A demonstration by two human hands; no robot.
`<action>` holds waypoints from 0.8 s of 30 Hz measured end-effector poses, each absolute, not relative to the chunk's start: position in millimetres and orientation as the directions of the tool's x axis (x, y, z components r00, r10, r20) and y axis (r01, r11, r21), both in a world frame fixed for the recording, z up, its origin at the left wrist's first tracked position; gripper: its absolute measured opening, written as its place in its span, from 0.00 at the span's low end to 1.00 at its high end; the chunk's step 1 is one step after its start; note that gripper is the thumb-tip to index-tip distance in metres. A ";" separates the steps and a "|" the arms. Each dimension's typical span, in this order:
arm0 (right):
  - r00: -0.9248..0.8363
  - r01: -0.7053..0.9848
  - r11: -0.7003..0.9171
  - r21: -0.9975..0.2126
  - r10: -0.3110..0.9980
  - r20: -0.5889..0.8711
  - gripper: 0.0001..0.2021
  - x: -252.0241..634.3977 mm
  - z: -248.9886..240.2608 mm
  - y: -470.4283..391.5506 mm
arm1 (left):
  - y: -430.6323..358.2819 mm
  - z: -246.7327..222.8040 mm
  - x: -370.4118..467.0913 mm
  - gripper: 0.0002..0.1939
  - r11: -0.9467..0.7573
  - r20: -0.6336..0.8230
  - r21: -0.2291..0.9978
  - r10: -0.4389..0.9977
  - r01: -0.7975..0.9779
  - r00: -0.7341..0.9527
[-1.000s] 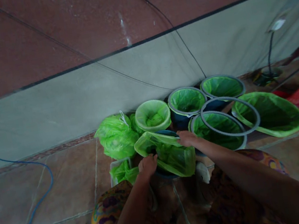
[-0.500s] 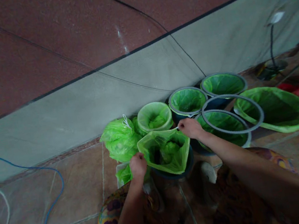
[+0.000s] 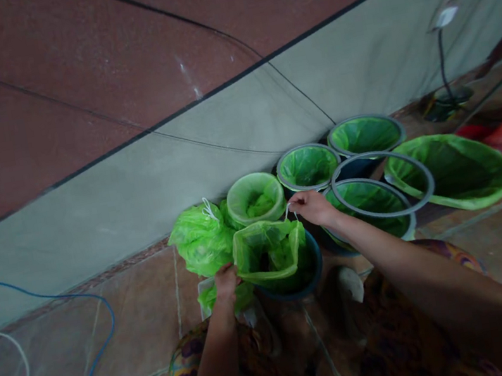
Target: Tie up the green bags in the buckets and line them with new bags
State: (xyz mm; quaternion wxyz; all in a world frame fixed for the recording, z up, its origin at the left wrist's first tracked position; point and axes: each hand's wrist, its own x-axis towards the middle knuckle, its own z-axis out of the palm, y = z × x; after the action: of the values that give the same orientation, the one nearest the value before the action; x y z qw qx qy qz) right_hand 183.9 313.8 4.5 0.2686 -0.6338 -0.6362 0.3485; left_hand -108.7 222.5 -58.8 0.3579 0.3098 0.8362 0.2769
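Note:
A light green plastic bag (image 3: 265, 270) hangs with its mouth open over a dark blue bin (image 3: 317, 270), whose rim shows at the right and front. My left hand (image 3: 227, 282) is closed on the bag's left edge. Pinched in my right hand (image 3: 310, 206) is a white drawstring (image 3: 287, 209) that runs down to the bag's right corner. More green plastic lies inside, its details too dark to make out. A grey ring (image 3: 427, 178) rests on the lined bins (image 3: 371, 245) to the right of my right hand.
A full green bag (image 3: 201, 238) tied with white string sits to the left, beside a small lined container (image 3: 205, 308). Other lined bins (image 3: 306, 148) stand along the wall. A wide green bag (image 3: 498, 198) lies open at right. A blue hose (image 3: 98, 354) crosses the floor.
My right hand has drawn the white drawstring out from the bag's corner in a longer loop. The bag's mouth has narrowed and shifted left, and more of the bin shows.

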 end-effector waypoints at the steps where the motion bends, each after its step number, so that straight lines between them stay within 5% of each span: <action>1: -0.054 0.604 -0.054 -0.795 0.993 -0.109 0.10 183.6 3.3 314.3 | 222.6 -60.8 -109.2 0.14 0.659 -0.446 0.684 0.717 0.313 -0.536; 5: -0.081 0.669 -0.035 -0.743 0.989 -0.120 0.10 179.7 2.5 313.5 | 222.0 -69.0 -115.2 0.12 0.649 -0.483 0.605 0.760 0.462 -0.435; 12: -0.130 0.781 0.030 -0.623 0.985 -0.114 0.11 171.2 10.7 309.4 | 219.6 -59.5 -116.0 0.14 0.470 -0.382 0.275 0.854 0.839 -0.353; 24: -0.136 0.805 0.040 -0.592 0.983 -0.120 0.11 170.9 14.5 309.0 | 214.1 -25.3 -101.4 0.18 0.418 -0.273 0.040 0.878 0.908 -0.392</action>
State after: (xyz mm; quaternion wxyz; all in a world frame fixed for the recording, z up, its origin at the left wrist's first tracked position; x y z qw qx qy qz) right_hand 170.9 309.0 14.5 0.1628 -0.6366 -0.7024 0.2736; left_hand -101.4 214.1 -25.3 0.1266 0.5364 0.8324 -0.0576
